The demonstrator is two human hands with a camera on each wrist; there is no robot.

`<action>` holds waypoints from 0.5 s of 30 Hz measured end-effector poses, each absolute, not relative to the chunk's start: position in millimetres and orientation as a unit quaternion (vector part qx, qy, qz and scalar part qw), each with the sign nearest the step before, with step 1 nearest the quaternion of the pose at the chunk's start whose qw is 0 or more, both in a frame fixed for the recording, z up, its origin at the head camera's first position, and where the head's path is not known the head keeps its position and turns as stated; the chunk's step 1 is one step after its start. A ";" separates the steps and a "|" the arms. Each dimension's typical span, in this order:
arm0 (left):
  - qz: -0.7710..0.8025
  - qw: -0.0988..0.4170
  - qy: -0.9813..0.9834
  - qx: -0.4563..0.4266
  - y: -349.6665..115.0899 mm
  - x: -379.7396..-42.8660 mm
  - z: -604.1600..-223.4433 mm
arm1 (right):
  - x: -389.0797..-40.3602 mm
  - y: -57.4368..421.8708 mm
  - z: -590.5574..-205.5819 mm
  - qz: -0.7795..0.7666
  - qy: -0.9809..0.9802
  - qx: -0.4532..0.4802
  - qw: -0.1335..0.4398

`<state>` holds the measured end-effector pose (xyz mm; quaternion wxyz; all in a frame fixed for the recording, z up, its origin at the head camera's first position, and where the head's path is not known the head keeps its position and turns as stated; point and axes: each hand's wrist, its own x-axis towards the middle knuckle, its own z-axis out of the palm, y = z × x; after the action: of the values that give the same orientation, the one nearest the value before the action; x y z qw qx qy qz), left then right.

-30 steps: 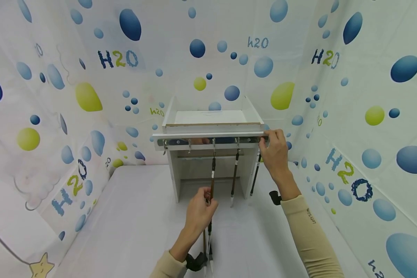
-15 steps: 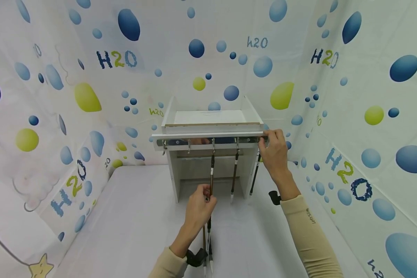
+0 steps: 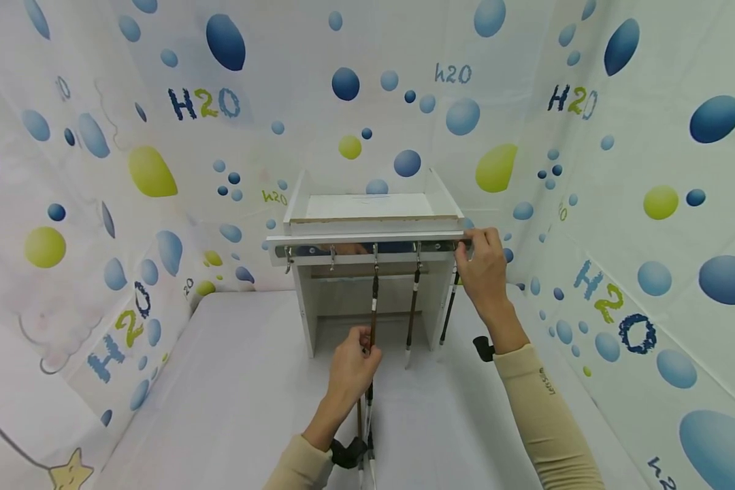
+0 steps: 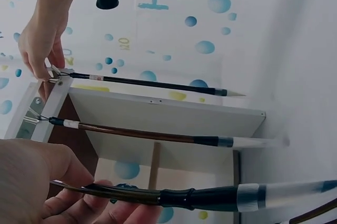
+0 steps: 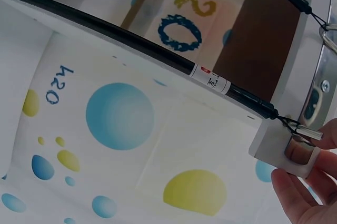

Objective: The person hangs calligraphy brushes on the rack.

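Observation:
My left hand (image 3: 350, 364) pinches the brown handle of a calligraphy brush (image 4: 205, 199), whose head wears a clear cap. Its loop end is up at the middle hook of the metal hook rail (image 3: 398, 248). With fingers and thumb my right hand (image 3: 485, 269) grips the right end of that rail, beside the last hook. A brown capped brush (image 4: 131, 133) hangs from the hook to the right of the middle. From the far-right hook hangs a black brush (image 5: 131, 37), its pale bristle tip bare in the left wrist view.
The rail runs along the front of a white shelf unit (image 3: 306, 306) standing on a white-covered table (image 3: 245, 381). Two hooks at the left (image 3: 289, 258) carry nothing. More brushes (image 3: 370, 446) lie on the table below my left hand. Bubble-printed sheets (image 3: 404, 41) enclose the table.
The head view has shifted very slightly. Both hands keep their hold on the brush and the rail, and the brushes hang as before.

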<state>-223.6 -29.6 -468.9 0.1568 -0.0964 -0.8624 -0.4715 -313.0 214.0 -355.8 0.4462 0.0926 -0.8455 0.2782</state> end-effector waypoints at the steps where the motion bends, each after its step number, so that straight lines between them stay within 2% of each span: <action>1: -0.471 0.158 -0.862 -0.102 -29.5 -225.0 -470.2 | -313.0 214.1 -355.7 0.277 -0.845 0.093 0.448; 15: -0.462 0.151 -0.864 -0.130 -27.9 -252.1 -486.3 | -314.5 213.4 -357.6 0.275 -0.842 0.092 0.454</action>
<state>-252.1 -27.9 -486.3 0.1513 -0.1295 -0.8641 -0.4622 -314.5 213.4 -357.6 0.4544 0.0919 -0.8421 0.2755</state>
